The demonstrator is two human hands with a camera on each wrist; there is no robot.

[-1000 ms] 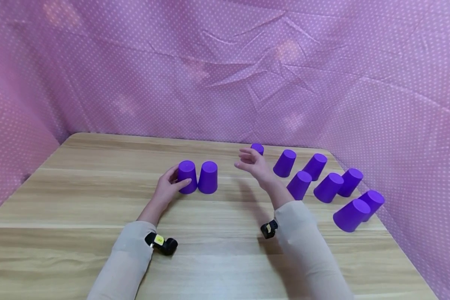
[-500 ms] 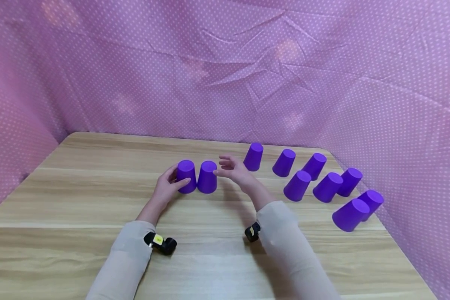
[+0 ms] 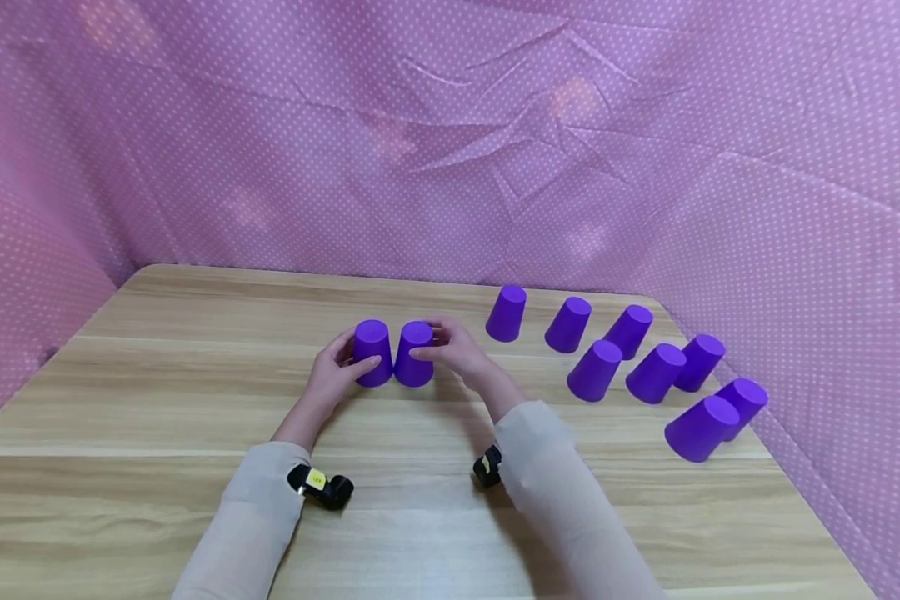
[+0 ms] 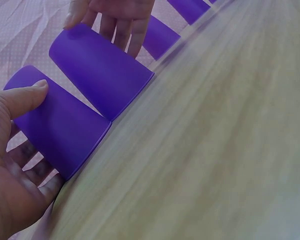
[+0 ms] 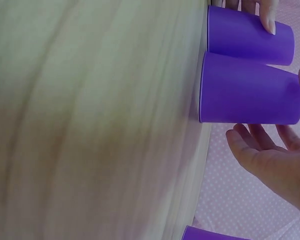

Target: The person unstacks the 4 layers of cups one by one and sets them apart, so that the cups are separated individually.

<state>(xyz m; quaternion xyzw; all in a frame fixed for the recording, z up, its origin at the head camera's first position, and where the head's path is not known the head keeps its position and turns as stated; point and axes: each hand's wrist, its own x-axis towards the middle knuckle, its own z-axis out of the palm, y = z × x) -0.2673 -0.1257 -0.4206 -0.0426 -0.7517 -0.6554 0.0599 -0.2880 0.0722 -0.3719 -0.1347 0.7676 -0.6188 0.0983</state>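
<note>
Two purple cups stand upside down side by side near the middle of the table, their rims touching or nearly so. My left hand [image 3: 328,382] holds the left cup [image 3: 372,358], thumb across its near side and fingers around the far side. At the right cup [image 3: 414,362], my right hand [image 3: 459,352] has its thumb on the near side, close to the upturned base. The right hand's fingers [image 5: 262,142] lie along that cup's outer side in the right wrist view. The left wrist view shows both cups [image 4: 65,125] with their rims on the tabletop.
Several more upside-down purple cups stand to the right, among them one at the back [image 3: 506,315], one nearer the middle [image 3: 594,372] and one at the front right [image 3: 701,430]. A pink dotted cloth [image 3: 450,167] encloses the wooden table [image 3: 420,517] behind and at the sides.
My right hand has moved left from near the back cup to the right one of the pair, and its thumb and fingers now go around it. The left hand stays on its cup.
</note>
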